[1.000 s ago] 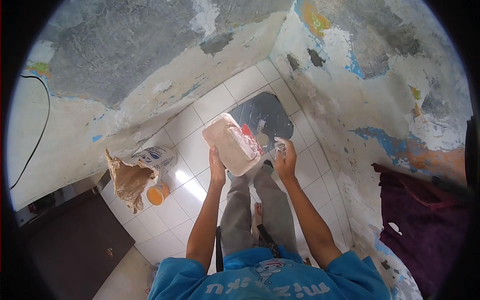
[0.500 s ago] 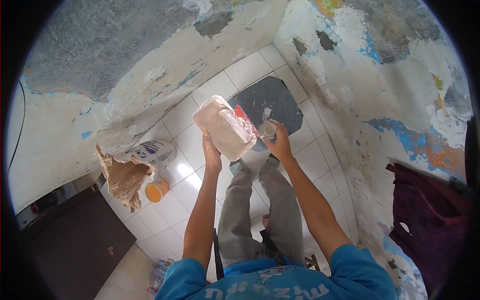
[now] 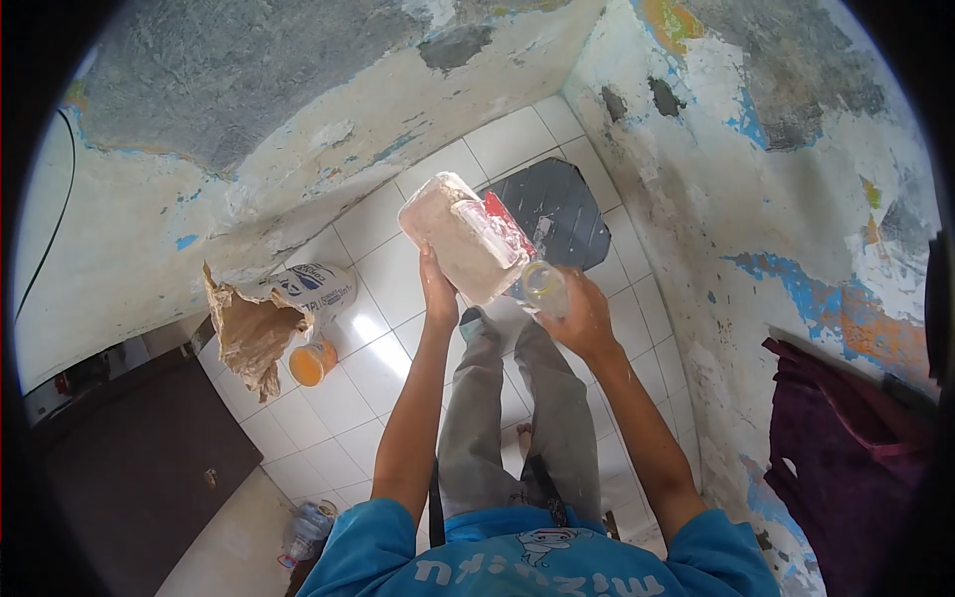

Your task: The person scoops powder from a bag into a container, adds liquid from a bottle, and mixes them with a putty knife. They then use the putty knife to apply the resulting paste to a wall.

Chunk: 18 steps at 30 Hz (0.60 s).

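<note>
My left hand [image 3: 439,287] is wrapped round the side of a shallow plastic tub [image 3: 443,234] smeared inside with pale putty. Across the tub's right edge lies a putty knife with a red part [image 3: 504,221], its broad face coated in white. In my right hand [image 3: 584,316] is a clear cup [image 3: 543,284], tilted beside the tub's lower right corner, its round end facing up toward me. Below both hands stands a dark grey stool [image 3: 567,204], partly covered by the tub and cup.
On the left floor are an open brown paper bag [image 3: 249,338], a white printed bucket [image 3: 323,287] and an orange container [image 3: 312,362]. Peeling walls [image 3: 686,199] meet in the corner ahead. A maroon cloth [image 3: 826,428] hangs at right. Clear plastic bottles [image 3: 310,527] sit lower left.
My right hand has drawn the cup back from over the stool, turning it so more of its clear side shows. The tub has shifted slightly right and up in view.
</note>
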### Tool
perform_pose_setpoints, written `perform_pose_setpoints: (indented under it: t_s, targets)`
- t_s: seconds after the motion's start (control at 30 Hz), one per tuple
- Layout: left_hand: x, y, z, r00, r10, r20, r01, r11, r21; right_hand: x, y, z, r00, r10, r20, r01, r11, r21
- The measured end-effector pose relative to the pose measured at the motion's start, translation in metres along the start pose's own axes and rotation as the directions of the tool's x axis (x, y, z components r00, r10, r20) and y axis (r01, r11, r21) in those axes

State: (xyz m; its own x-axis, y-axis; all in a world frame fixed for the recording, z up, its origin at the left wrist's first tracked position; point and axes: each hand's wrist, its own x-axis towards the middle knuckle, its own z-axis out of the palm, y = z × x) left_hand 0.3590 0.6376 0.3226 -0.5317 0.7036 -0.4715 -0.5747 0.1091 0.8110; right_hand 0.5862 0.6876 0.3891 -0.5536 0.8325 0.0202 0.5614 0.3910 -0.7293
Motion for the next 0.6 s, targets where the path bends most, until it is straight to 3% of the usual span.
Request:
perform_pose_setpoints:
  t_s: [0.2,0.4,0.6]
  targets:
    - [-0.007,0.008,0.012,0.993,-0.111,0.040,0.112,0.993,-0.027,0.010,-0.038,-0.017,0.999,0.021,0.036,-0.017,0.993,-0.114]
    - [-0.009,0.003,0.022,0.999,-0.007,0.043,0.006,1.000,0.023,0.014,-0.049,-0.022,0.998,0.034,0.048,-0.023,0.975,-0.220]
    - [-0.015,0.007,0.028,0.997,-0.043,0.063,0.042,0.999,0.016,0.020,-0.059,-0.026,0.996,0.056,0.076,-0.031,0.954,-0.299]
